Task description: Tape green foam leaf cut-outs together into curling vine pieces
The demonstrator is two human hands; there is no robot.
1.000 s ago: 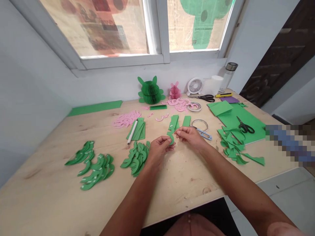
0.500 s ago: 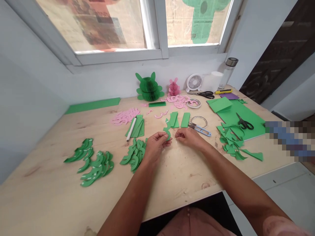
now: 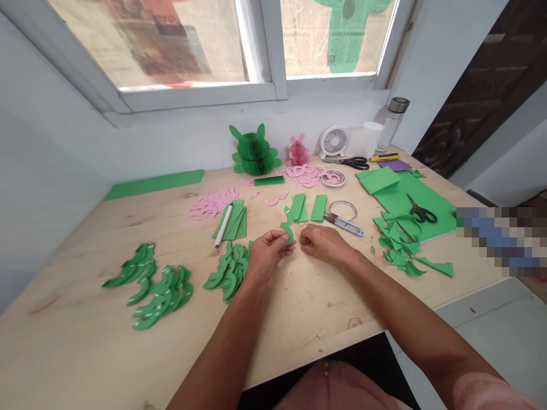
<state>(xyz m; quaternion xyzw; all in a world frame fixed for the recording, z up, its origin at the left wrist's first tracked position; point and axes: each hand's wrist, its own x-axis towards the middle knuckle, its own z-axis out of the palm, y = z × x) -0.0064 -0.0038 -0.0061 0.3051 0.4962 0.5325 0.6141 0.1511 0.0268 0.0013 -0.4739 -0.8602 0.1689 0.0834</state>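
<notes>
Between the thumb and fingers of my left hand [image 3: 268, 251] is a wavy green paper cutout [image 3: 288, 218], a small white strip near its upper end. My right hand [image 3: 323, 244] is closed beside it, just apart from the cutout; whatever its fingertips pinch, if anything, is hidden. A pile of similar green cutouts [image 3: 229, 272] lies left of my left wrist. Farther left, more green cutouts [image 3: 163, 297] bear white strips. Beyond my hands rest folded green paper pieces [image 3: 318, 208], blue-handled thread snips [image 3: 347, 225] and a thin ring, seemingly a tape roll [image 3: 343, 203].
Green scraps [image 3: 399, 242] and black scissors [image 3: 421, 210] lie to the right, by a green sheet [image 3: 440, 219]. Pink cutouts [image 3: 213, 203], a white marker [image 3: 223, 226], paper figures [image 3: 255, 155], a small fan [image 3: 334, 141] and a bottle [image 3: 391, 125] stand or lie farther back.
The camera view has shifted slightly. My right hand's fingers have curled in more and lowered a little beside the cutout. My left hand keeps its hold.
</notes>
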